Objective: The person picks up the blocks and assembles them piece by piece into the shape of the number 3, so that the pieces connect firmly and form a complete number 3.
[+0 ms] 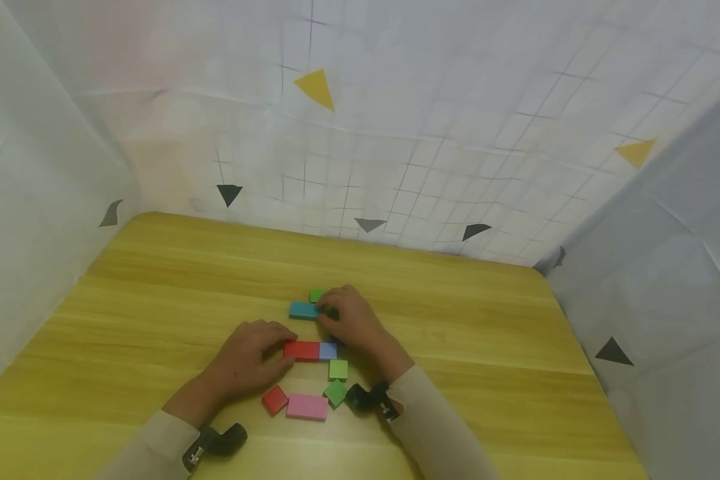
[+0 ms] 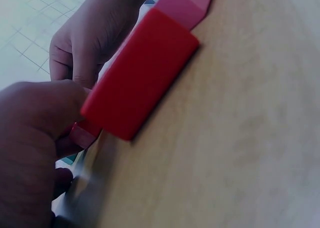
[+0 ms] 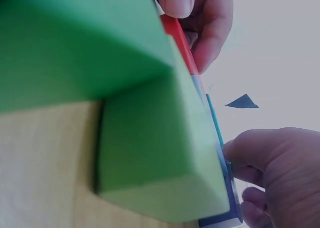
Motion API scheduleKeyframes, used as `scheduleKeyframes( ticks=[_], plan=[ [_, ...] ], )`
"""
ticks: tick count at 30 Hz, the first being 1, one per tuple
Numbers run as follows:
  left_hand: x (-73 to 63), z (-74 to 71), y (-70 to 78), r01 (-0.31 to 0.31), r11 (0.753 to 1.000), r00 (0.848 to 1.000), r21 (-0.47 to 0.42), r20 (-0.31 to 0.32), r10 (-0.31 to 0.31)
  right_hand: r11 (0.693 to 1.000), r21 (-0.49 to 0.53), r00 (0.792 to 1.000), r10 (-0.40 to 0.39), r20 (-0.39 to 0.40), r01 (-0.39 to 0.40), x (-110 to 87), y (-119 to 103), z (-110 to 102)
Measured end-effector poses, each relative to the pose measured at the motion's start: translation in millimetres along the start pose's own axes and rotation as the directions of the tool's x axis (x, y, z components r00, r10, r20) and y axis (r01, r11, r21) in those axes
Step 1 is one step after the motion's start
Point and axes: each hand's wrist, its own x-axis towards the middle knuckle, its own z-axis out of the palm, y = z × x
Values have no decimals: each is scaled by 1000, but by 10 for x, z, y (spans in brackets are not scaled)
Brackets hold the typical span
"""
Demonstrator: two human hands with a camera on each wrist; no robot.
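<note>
My left hand pinches the left end of a red rectangular block, thumb on the near side and fingers on the far side. A small blue-violet block touches that block's right end. Farther back, my right hand is at the right end of a teal rectangular block. Between its thumb and index finger shows a dark green block, mostly covered by the fingers. Behind the teal block lies a light green block, partly hidden by the right hand.
Nearer me lie a green square block, a turned green block, a pink rectangular block and a turned red square block. They lie on a wood-grain table. White patterned sheets hang around its back and sides.
</note>
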Motion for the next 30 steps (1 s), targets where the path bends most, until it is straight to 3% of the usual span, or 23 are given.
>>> scheduleKeyframes(
  ticks=[16, 30],
  plan=[
    [-10, -11, 13, 25, 1000, 1000, -2, 10, -25, 1000, -8, 1000, 10, 13, -10, -16, 51, 7],
    [-1, -7, -10, 0, 1000, 1000, 2, 2, 0, 998, -17, 998, -63, -19, 63, 4, 65, -33]
  ],
)
